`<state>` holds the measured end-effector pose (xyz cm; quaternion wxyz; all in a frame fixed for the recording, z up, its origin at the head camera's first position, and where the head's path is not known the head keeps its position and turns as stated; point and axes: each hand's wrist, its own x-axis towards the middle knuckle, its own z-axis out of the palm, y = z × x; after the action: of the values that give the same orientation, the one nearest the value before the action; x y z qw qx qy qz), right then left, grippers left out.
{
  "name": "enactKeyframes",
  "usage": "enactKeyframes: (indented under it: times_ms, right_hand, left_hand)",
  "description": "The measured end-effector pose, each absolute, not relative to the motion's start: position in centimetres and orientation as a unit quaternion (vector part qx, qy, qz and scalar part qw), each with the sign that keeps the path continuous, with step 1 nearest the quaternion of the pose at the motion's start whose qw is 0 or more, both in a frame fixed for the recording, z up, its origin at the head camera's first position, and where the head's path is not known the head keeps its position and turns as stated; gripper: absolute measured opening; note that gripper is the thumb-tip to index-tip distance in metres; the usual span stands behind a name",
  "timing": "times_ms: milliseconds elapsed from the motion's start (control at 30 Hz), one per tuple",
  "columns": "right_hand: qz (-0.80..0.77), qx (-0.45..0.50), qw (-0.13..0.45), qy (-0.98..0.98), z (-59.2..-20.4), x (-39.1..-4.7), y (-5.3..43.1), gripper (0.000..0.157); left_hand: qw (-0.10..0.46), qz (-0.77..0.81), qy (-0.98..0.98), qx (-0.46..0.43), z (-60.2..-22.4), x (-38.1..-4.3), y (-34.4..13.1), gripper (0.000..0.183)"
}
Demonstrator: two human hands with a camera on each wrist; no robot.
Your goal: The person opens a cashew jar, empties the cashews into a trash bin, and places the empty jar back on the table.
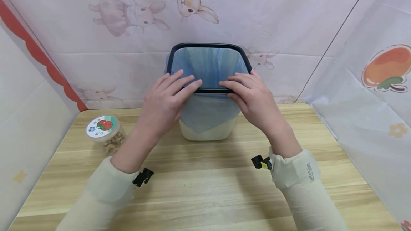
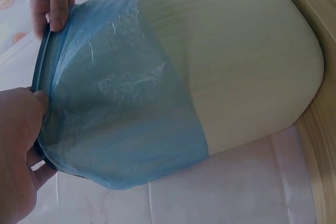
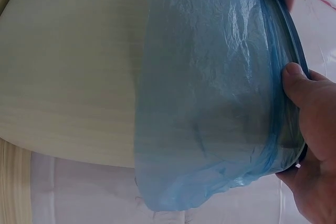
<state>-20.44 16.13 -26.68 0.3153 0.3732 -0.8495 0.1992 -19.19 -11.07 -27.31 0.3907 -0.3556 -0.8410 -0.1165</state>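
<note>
A cream-white trash can [image 1: 205, 134] stands upright against the back of the table. A thin blue trash bag [image 1: 210, 61] lines it and folds down over the outside; in the left wrist view the bag's overhang [image 2: 121, 103] covers the upper part of the wall. The black rim ring [image 1: 208, 45] sits round the mouth over the bag. My left hand [image 1: 165, 99] grips the front left of the ring, fingers over the top and thumb on the outside. Likewise, my right hand [image 1: 257, 97] holds the front right, its thumb [image 3: 295, 77] pressed against the outer side.
To the left, near my forearm, stands a clear jar [image 1: 110, 133] of cashews with a strawberry-pattern lid. Patterned sheets hang behind the wooden table [image 1: 199, 188] and along both sides. A small black camera mount [image 1: 143, 177] is on each wrist.
</note>
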Motion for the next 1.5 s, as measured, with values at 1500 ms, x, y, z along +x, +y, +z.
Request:
enactKeyframes:
  times_ms: [1500]
  right_hand:
    - [0.29,0.499,0.408,-0.708,-27.6,-15.2,6.6,0.04]
  left_hand:
    - [0.465,-0.209,-0.818,-0.266,-29.9,-15.3,-22.3,0.053]
